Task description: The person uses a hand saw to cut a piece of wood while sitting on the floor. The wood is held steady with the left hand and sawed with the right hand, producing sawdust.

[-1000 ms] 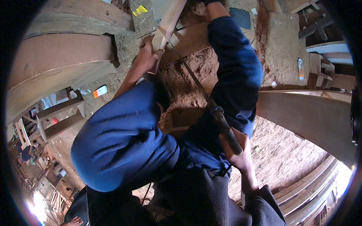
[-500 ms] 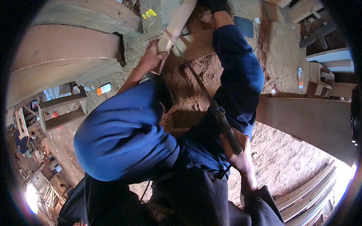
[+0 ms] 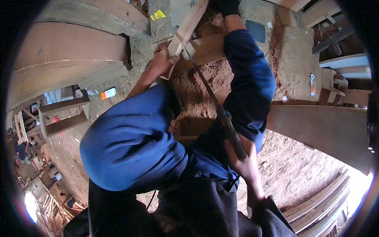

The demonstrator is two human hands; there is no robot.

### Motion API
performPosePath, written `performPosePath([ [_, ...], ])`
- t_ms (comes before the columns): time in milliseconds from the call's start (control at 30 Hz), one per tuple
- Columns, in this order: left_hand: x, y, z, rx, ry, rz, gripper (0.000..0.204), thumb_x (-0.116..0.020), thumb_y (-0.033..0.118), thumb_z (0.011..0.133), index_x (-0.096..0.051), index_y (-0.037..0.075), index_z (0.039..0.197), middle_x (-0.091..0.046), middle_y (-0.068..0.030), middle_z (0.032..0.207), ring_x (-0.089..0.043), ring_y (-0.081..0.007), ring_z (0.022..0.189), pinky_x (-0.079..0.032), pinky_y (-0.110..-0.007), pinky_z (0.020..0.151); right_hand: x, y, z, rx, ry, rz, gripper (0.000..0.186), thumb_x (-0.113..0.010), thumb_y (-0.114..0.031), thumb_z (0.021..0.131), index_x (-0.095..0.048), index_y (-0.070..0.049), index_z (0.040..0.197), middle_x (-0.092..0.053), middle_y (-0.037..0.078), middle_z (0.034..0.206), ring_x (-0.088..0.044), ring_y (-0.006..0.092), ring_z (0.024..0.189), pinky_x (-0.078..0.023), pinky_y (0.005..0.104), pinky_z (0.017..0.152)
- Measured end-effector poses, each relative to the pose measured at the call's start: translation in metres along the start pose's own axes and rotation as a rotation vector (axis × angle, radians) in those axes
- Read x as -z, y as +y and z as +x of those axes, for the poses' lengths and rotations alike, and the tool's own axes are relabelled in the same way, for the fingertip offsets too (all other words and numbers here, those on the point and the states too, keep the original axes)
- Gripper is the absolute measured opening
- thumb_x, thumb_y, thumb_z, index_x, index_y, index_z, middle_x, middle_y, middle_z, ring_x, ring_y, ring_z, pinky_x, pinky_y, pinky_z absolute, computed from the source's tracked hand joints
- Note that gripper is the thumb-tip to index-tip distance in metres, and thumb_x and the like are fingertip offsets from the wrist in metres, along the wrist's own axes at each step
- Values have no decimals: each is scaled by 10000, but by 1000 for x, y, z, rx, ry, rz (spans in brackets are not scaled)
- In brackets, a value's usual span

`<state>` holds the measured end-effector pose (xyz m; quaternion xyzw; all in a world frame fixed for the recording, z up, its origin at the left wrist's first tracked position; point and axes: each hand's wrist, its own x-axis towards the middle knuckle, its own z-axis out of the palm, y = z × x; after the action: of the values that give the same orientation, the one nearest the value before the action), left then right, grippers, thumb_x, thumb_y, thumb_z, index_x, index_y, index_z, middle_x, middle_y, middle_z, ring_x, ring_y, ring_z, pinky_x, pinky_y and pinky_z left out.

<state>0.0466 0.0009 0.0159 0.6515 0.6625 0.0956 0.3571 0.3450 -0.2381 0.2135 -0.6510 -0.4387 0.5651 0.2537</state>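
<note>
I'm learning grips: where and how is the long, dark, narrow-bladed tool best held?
Probably by the dark cylindrical handle, wrapped from the right: this thick end lies nearest, in the right hand, while the slim blade reaches away to the pale wooden piece.

We wear blue trousers, creased along their 2 legs. Next to the trousers' waist come our black fleecy top, dark sleeve and thin black cord; past the trousers' right hem, dark footwear.

Blue trousers, pale timber, tool seemingly dark.
</note>
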Motion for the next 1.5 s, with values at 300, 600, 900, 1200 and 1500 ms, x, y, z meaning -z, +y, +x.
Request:
performPosePath([
  [300,-5,-3,5,-66,29,-78,723,-707,241,832,-371,31,1437,-595,-249,1254,-579,-359,1183,-438,-397,996,-10,11,26,97,9,29,120,-619,-87,890,-605,26,851,-600,131,669,-516,110,629,-453,328,585],
  [600,15,-1,-4,-155,41,-70,628,-672,265,856,-403,-37,1336,-599,-326,1184,-586,-455,1138,-458,-469,966,-8,18,-10,30,10,20,125,-608,-93,906,-601,15,845,-505,7,620,-436,44,620,-371,264,528],
  [900,11,-1,-6,-100,44,13,716,-648,259,859,-348,16,1463,-602,-272,1246,-589,-391,1169,-440,-414,1009,2,16,-19,-17,-16,-6,121,-629,-82,877,-591,13,811,-532,63,615,-462,68,584,-393,286,522],
  [1200,13,15,-7,-124,41,-9,660,-683,268,851,-401,-68,1344,-588,-331,1203,-576,-444,1158,-453,-454,985,-8,23,25,77,15,32,96,-625,-61,867,-600,32,859,-575,110,651,-479,94,636,-444,317,591],
  [1500,21,1,-11,-114,39,-14,702,-673,289,851,-363,-23,1398,-587,-304,1225,-578,-436,1154,-450,-450,986,3,20,3,41,-23,18,106,-628,-79,880,-604,21,855,-554,97,657,-475,89,625,-426,308,571],
])
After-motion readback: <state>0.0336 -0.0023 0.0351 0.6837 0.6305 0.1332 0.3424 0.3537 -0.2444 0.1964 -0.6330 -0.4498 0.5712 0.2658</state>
